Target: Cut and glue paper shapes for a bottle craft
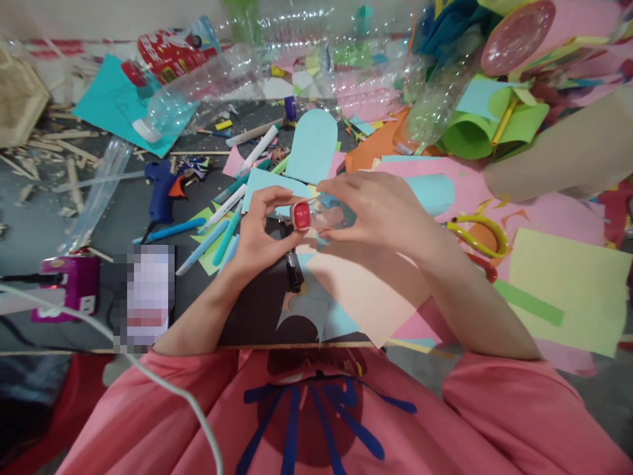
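Between my two hands, above the middle of the table, lies a small clear plastic bottle (329, 214) on its side with a red cap (301, 216). My left hand (262, 227) has its thumb and fingers around the cap end. The clear body is in the curved fingers of my right hand (373, 208), which hide part of it. Just below my left hand a black marker (293, 267) rests on the dark table. Light blue paper pieces (312, 148) lie behind the hands, and a pale pink sheet (370, 284) is under my right hand.
At the left are a blue glue gun (162, 191), a phone (148, 293), a purple power block (69, 287) and a white cable. Several markers lie beside my left hand. Yellow scissors (479, 234) and a cardboard tube (564, 148) sit right. Plastic bottles (208, 79) line the back.
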`<state>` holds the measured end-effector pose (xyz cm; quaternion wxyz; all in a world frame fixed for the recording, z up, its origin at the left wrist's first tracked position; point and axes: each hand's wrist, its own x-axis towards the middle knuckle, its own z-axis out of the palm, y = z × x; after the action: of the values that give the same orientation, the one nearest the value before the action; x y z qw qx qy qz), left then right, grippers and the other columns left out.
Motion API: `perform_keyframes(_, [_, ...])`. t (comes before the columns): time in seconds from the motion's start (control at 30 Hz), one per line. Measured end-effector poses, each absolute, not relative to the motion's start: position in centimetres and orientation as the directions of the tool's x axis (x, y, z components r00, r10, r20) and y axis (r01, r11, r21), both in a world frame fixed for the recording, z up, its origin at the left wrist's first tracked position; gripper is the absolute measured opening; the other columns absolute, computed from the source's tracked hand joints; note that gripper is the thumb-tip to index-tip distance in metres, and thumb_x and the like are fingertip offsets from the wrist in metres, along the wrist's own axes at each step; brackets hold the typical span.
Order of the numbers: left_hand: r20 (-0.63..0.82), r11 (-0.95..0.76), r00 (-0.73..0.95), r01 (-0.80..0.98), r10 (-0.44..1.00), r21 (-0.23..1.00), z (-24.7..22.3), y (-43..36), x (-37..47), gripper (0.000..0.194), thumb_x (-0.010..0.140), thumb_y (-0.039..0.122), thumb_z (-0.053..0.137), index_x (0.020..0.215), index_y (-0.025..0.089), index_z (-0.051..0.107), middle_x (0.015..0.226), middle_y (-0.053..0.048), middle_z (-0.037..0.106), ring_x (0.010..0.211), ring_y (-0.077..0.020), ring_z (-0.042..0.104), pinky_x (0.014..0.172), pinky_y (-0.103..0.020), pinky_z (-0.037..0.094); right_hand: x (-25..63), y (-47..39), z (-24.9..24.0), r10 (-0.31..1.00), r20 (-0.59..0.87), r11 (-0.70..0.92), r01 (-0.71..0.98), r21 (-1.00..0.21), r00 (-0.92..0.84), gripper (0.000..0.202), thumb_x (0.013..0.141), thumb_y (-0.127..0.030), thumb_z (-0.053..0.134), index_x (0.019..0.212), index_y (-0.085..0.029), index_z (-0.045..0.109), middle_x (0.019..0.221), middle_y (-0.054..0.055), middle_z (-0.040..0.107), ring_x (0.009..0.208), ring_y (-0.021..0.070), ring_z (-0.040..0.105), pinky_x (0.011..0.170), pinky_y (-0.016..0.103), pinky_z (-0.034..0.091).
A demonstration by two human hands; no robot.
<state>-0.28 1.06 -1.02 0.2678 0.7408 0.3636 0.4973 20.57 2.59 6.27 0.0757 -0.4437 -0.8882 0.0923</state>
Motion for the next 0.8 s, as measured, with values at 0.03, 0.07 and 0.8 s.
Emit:
perform_keyframes(0.03, [0.537,-0.587,0.239,0.275,0.809,0.762,-1.08,1.05,-0.27,0.051,0.076,0.025,0.075,0.119,0.025,0.048,0.111,-0.004,0.063,0.102,-0.0194,0.070,0.089,-0.031,0.056,20.55,2.60,6.17,0.806,0.053,0.586,0.780,-0.219,-0.590,0.054,0.085,-0.051,0.055,0.125,-0.017,0.059,0.102,0.012,0.072,0.086,0.0274,0.062,0.065,0.032,0.034])
perform_keyframes(0.07, [0.531,-0.581,0.237,0.278,0.814,0.765,-1.15,1.03,-0.27,0.051,0.075,0.026,0.075,0.119,0.025,0.049,0.111,-0.004,0.063,0.102,-0.0195,0.070,0.089,-0.031,0.056,20.52,2.62,6.08,0.809,0.053,0.583,0.786,-0.209,-0.586,0.057,0.084,-0.052,0.055,0.129,-0.017,0.056,0.102,0.012,0.072,0.085,0.0272,0.062,0.065,0.032,0.034])
perform_keyframes(0.8, [0.498,-0.560,0.258,0.344,0.828,0.754,-1.68,1.15,-0.59,0.044,0.080,0.036,0.072,0.117,0.024,0.053,0.111,-0.004,0.063,0.100,-0.0175,0.069,0.088,-0.031,0.056,20.51,2.95,5.87,0.808,0.060,0.573,0.758,-0.312,-0.586,0.039,0.083,-0.046,0.058,0.105,-0.016,0.068,0.097,0.011,0.071,0.085,0.0267,0.061,0.068,0.033,0.035])
